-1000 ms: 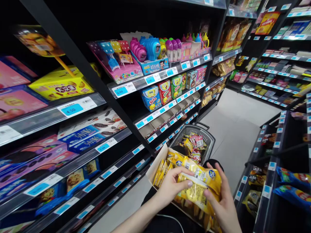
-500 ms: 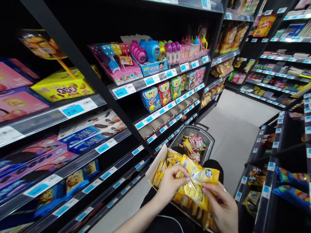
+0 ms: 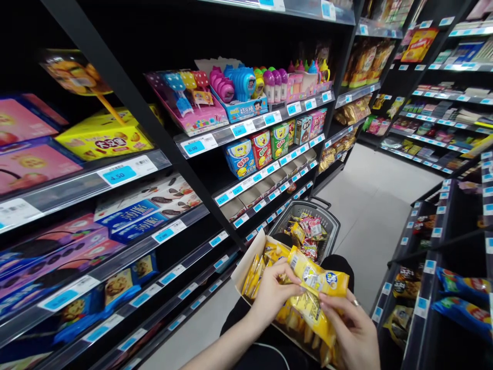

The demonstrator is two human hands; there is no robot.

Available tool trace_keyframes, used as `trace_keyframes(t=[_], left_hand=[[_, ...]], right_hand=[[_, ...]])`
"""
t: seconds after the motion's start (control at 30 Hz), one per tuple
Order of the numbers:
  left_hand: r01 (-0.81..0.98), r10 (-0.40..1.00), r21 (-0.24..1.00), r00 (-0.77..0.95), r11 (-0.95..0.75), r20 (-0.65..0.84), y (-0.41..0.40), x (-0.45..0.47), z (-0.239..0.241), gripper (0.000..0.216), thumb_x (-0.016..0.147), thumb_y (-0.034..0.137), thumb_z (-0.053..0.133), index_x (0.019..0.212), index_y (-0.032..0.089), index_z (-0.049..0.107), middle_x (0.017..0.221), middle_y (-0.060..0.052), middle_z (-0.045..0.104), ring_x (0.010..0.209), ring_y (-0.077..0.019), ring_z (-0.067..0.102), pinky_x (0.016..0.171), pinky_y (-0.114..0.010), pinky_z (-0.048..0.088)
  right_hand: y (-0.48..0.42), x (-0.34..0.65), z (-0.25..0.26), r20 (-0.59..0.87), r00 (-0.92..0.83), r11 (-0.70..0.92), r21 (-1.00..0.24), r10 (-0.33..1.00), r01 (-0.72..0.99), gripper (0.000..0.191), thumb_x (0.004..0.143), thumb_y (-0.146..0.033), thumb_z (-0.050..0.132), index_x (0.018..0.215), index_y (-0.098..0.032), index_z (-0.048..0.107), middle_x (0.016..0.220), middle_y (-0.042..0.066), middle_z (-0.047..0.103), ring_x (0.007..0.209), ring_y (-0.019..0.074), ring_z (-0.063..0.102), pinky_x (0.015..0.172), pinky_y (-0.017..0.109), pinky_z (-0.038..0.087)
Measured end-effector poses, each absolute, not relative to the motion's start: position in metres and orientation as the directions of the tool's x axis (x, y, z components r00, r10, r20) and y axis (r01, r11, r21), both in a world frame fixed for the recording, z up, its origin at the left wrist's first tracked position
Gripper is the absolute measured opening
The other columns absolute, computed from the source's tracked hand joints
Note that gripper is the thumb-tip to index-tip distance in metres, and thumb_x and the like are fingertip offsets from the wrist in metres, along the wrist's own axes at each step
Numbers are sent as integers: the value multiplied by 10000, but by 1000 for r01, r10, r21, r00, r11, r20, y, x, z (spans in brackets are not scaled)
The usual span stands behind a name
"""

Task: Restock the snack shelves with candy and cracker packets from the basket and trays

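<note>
While the left hand (image 3: 274,295) and right hand (image 3: 352,326) pinch a yellow packet (image 3: 311,310) at the frame's lower right-centre, an open carton (image 3: 249,257) of similar packets (image 3: 253,277) sits beneath; beyond, right of centre, stands a grey basket (image 3: 332,218).

On my left I see a yellow box (image 3: 106,143) beside pink boxes (image 3: 34,164) on a shelf (image 3: 73,187); on my right, blue bags (image 3: 462,313); ahead, pale floor (image 3: 373,185).

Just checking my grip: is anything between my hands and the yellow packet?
Nothing visible: your left hand and right hand both pinch the yellow packet directly, above the open carton.
</note>
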State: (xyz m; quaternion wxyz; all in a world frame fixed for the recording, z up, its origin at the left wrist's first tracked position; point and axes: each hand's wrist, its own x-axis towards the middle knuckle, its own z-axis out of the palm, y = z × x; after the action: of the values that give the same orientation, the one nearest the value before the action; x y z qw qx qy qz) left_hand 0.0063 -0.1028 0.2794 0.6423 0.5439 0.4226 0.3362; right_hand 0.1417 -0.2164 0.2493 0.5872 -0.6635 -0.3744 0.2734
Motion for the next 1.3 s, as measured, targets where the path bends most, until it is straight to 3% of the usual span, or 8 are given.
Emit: trace_keyframes(t=[0.2, 0.47, 0.67, 0.8, 0.97, 1.03, 1.17, 1.3], left_hand=[[-31, 842, 971, 506, 235, -188, -102, -3, 273, 329, 552, 397, 799, 551, 145, 588, 621, -6, 568, 671, -154, 502, 687, -278, 392], [-244, 870, 935, 479, 257, -114, -112, 2, 264, 387, 638, 338, 761, 769, 205, 422, 756, 19, 535, 716, -141, 505, 655, -244, 406], [-130, 856, 951, 482, 282, -188, -112, -2, 270, 233, 761, 396, 630, 756, 166, 596, 708, 7, 543, 668, -128, 467, 630, -228, 372], [-32, 796, 962, 570, 271, -206, -103, -15, 273, 286, 778, 423, 617, 779, 151, 707, 773, -30, 633, 709, -151, 537, 663, -243, 404], [8, 401, 847, 879, 532, -259, -99, -34, 275, 615, 586, 358, 812, 1155, 183, 659, 920, -81, 719, 741, -202, 651, 621, -245, 470], [27, 364, 835, 892, 550, -269, -103, -34, 277, 681, 590, 342, 822, 1223, 200, 615, 990, -89, 718, 789, -214, 671, 666, -263, 495], [69, 615, 994, 781, 83, -106, -111, -26, 280, 368, 794, 396, 654, 1088, 181, 705, 951, -102, 721, 780, -196, 654, 696, -272, 483], [128, 623, 847, 735, -516, 269, -112, -22, 284, 368, 918, 360, 456, 818, 141, 734, 666, -77, 630, 615, -147, 542, 584, -254, 386]], right_hand=[[-221, 143, 253, 80, 543, -64, -969, 836, 240, 182, 711, -387, 707, 659, -222, 762, 718, 81, 700, 659, 233, 650, 590, 309, 529], [-213, 131, 246, -102, 686, -165, -986, 720, 26, 410, 688, -414, 730, 543, -216, 402, 536, -55, 408, 520, 119, 422, 480, 218, 391], [-217, 143, 245, -241, 617, -64, -953, 749, -295, 264, 650, -356, 776, 785, -220, 594, 737, -3, 624, 602, 156, 564, 520, 243, 495], [-223, 153, 252, -325, 557, -40, -886, 764, -462, 235, 624, -380, 789, 770, -213, 714, 803, 51, 714, 700, 222, 659, 601, 291, 547], [-240, 158, 274, -415, 535, -24, -806, 736, -592, 241, 620, -430, 787, 781, -251, 775, 913, 60, 755, 803, 249, 699, 678, 270, 568], [-246, 159, 276, -378, 572, -6, -838, 728, -545, 257, 615, -445, 789, 791, -258, 782, 932, 67, 754, 828, 262, 701, 689, 273, 571], [-250, 167, 265, -207, 666, 41, -941, 717, -336, 301, 516, -378, 868, 787, -278, 783, 878, 50, 741, 751, 230, 695, 632, 247, 559], [-248, 176, 259, 141, 666, 76, -989, 732, 126, 98, 627, -292, 810, 691, -236, 760, 635, 22, 603, 590, 152, 570, 528, 217, 470]])
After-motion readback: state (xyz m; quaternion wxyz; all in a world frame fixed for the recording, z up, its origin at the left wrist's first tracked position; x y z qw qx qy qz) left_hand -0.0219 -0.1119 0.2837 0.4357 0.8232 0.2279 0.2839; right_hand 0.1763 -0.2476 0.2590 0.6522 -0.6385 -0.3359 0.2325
